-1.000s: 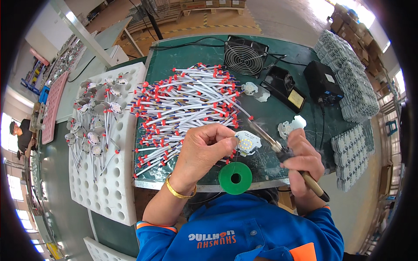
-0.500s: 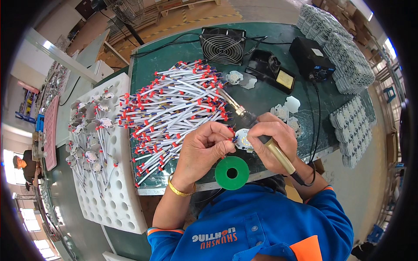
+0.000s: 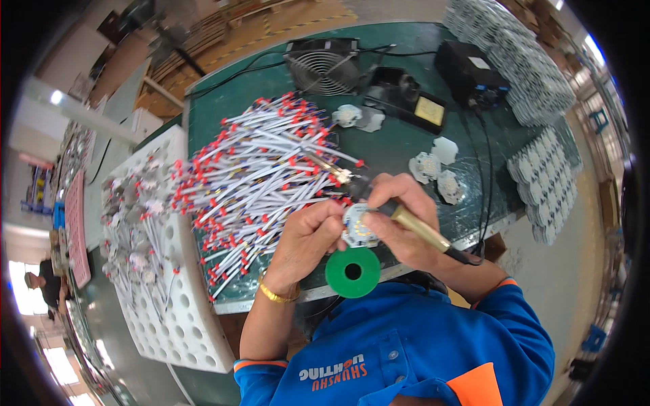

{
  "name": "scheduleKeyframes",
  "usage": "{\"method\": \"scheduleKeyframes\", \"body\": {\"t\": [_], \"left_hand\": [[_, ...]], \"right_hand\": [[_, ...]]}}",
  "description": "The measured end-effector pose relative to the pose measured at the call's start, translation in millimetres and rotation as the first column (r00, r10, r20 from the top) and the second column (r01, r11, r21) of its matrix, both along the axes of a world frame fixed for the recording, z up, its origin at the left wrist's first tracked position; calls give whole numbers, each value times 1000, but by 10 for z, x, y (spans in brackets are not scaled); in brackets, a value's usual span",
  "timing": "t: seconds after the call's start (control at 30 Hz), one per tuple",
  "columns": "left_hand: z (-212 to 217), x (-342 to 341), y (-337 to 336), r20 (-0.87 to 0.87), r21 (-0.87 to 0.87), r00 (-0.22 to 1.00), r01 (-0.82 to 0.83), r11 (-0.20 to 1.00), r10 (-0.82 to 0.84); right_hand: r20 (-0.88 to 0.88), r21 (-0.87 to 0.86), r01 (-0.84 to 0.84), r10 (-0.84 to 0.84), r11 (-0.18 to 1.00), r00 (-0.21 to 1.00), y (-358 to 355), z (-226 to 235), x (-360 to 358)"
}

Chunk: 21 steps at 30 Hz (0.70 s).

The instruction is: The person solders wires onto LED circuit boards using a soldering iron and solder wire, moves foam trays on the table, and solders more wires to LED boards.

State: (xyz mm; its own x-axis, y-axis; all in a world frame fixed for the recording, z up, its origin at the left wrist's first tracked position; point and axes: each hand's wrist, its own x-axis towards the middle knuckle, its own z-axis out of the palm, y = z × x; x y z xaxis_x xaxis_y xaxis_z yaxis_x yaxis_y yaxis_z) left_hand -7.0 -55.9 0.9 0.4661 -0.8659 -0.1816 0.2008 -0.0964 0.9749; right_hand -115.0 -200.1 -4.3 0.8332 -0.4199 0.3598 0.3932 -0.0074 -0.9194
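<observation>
Green tabletop (image 3: 393,145) spans the centre. Heap of white, red-capped wires (image 3: 261,183) left of centre. Soldering iron (image 3: 423,230) slants lower right to upper left, blurred tip over the heap, aimed away from the board. Right hand (image 3: 413,252) wraps its handle; left hand (image 3: 301,241) opposite. Green spool (image 3: 335,276) lower centre. Circuit board (image 3: 357,237) mid-frame, between both hands: left fingertips pinch its left edge, right thumb rests on its face. Wire in left fingertips: cannot tell.
</observation>
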Motion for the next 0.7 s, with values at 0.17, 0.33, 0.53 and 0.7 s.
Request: {"method": "scheduleKeyframes", "body": {"t": [0.17, 0.33, 0.53, 0.7], "left_hand": [[-78, -16, 51, 80, 27, 992, -101, 995, 99], [-165, 91, 105, -467, -278, 860, -363, 889, 205], [-148, 160, 224, -479, -414, 877, -258, 873, 32], [54, 70, 118, 43, -21, 948, -314, 949, 315]], "right_hand": [[156, -538, 224, -165, 813, 974, -85, -65, 3], [218, -814, 321, -257, 484, 941, -506, -291, -221], [17, -960, 137, -435, 244, 900, -869, -243, -291], [-48, -994, 1, -451, 108, 891, -936, -320, -279]]}}
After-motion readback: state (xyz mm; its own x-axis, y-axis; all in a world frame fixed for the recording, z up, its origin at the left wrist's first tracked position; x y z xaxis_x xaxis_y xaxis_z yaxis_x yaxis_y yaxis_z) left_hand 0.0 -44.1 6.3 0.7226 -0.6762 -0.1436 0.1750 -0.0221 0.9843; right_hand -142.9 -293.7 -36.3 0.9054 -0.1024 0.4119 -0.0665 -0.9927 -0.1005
